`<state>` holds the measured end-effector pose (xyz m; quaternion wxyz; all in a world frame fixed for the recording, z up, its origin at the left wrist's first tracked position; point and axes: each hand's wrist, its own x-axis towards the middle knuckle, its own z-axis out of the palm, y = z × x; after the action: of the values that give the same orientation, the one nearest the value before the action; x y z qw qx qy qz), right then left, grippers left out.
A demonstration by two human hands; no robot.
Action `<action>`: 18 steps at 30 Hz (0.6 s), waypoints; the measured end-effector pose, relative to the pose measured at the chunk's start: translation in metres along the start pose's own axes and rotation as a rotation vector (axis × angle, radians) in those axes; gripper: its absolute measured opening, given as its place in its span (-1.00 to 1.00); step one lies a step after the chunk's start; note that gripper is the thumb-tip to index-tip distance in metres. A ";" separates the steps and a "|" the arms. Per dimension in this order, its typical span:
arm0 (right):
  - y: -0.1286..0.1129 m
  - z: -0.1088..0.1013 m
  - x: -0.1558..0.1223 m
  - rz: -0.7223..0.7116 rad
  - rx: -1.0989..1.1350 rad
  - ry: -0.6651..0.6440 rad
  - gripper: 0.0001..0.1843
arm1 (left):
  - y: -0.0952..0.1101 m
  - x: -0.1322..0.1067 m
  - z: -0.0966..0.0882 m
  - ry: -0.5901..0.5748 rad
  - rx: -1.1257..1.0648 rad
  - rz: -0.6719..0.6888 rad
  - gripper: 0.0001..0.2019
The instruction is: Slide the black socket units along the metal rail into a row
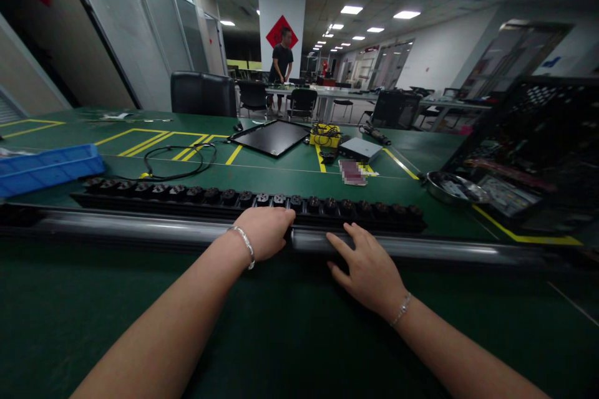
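A long black power strip (215, 195) with a row of several sockets lies across the green table. Along its near side runs a long, glossy dark bar (154, 229), with a break or seam close to the middle. My left hand (264, 230) is closed over the bar beside that seam, its knuckles up against the row of sockets. Whatever its fingers pinch is hidden beneath them. My right hand (369, 268) rests with fingers spread on and in front of the bar, just right of the seam, holding nothing.
A blue bin (51, 168) stands at the left, near a looped black cable (180, 162). Beyond the strip are a flat black panel (271, 137), a yellow basket (325, 135) and a grey box (360, 149). At right, a metal bowl (452, 188) adjoins an open computer case (538, 149). A person (282, 62) stands far back.
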<state>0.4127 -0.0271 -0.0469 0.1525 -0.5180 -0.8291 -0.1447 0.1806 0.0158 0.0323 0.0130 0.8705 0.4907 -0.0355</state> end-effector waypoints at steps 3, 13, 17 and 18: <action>-0.001 -0.001 0.000 -0.006 0.000 0.007 -0.50 | -0.001 0.000 -0.001 -0.006 -0.013 0.007 -0.78; -0.002 -0.001 0.000 0.010 0.004 -0.010 -0.50 | -0.009 0.000 0.001 -0.026 -0.020 -0.012 -0.77; -0.001 -0.001 0.000 0.008 0.006 -0.009 -0.49 | -0.024 -0.008 -0.004 -0.077 0.008 -0.069 -0.77; -0.001 -0.001 0.000 0.009 0.004 -0.010 -0.49 | -0.028 -0.010 -0.005 -0.088 0.009 -0.086 -0.76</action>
<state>0.4115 -0.0282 -0.0461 0.1502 -0.5220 -0.8279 -0.1398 0.1519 0.0220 0.0381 0.0292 0.8463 0.5263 -0.0767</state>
